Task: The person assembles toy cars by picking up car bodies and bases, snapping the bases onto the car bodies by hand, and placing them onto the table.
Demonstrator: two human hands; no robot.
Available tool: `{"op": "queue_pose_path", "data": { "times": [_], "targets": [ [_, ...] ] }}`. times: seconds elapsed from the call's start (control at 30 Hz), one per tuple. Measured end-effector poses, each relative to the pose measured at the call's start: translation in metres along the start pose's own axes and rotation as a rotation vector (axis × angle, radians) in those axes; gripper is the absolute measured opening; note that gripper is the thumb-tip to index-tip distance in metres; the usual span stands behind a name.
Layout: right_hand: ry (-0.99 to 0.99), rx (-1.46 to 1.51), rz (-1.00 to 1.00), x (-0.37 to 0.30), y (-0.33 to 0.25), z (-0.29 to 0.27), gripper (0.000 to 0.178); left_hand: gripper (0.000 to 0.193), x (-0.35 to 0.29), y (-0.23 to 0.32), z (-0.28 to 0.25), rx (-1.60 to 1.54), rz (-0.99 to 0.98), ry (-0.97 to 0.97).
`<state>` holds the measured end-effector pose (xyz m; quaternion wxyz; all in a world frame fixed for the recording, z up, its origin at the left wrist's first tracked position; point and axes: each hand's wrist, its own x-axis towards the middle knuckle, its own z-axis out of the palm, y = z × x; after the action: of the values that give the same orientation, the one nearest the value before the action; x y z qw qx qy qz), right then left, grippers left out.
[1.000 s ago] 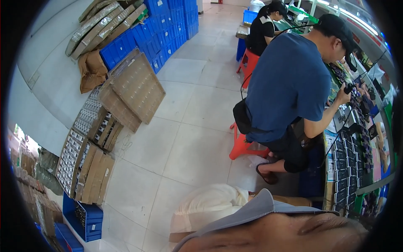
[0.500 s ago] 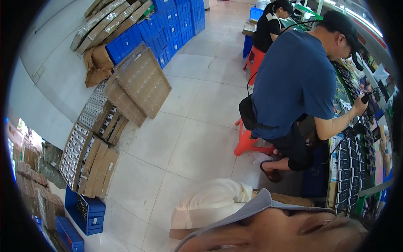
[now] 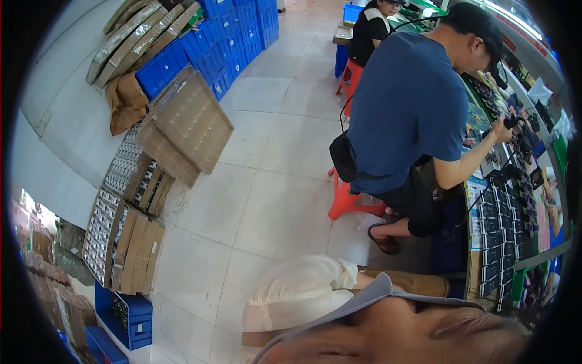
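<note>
Neither my left hand nor my right hand shows in the head view. A cream sleeve [image 3: 297, 294] reaches in at the lower edge, and the hand beyond it is hidden. What my hands hold or touch cannot be seen. To the right of the sleeve, rows of small black-and-silver devices [image 3: 500, 236] lie along the workbench. Beside the bench, a person in a blue T-shirt [image 3: 409, 103] leans forward and holds a small black object [image 3: 511, 122] in one hand.
Red stools [image 3: 348, 197] stand on the tiled floor [image 3: 267, 206]. Another person in black [image 3: 368, 30] sits farther back. On the left are stacked blue crates [image 3: 224, 45], leaning divided cardboard trays [image 3: 197, 124], trays of small white parts [image 3: 100, 236] and a blue bin [image 3: 140, 321].
The whole scene has shifted slightly left as my head turned. The far seated person has raised and turned their head. The person in blue stays bent over the bench.
</note>
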<state>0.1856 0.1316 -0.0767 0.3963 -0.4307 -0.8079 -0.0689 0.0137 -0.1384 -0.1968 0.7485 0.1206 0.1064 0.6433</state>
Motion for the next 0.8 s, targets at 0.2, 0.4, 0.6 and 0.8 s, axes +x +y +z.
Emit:
{"op": "queue_pose_path", "data": {
  "times": [0.2,0.4,0.6,0.8],
  "targets": [
    [-0.007,-0.006,-0.017,0.008,-0.002,0.005,0.034,0.035,0.003,-0.001,0.003,0.036,-0.006,0.028],
    [-0.037,0.003,-0.046,0.009,-0.008,0.016,0.034,0.036,0.003,-0.003,-0.001,0.035,-0.002,0.004],
    [-0.076,-0.006,-0.097,0.013,-0.011,0.023,0.034,0.037,0.003,0.0,-0.005,0.046,0.002,0.006],
    [-0.046,-0.028,-0.036,0.01,0.001,0.02,0.033,0.037,0.005,0.005,-0.003,0.047,-0.046,-0.011]
  ]
}}
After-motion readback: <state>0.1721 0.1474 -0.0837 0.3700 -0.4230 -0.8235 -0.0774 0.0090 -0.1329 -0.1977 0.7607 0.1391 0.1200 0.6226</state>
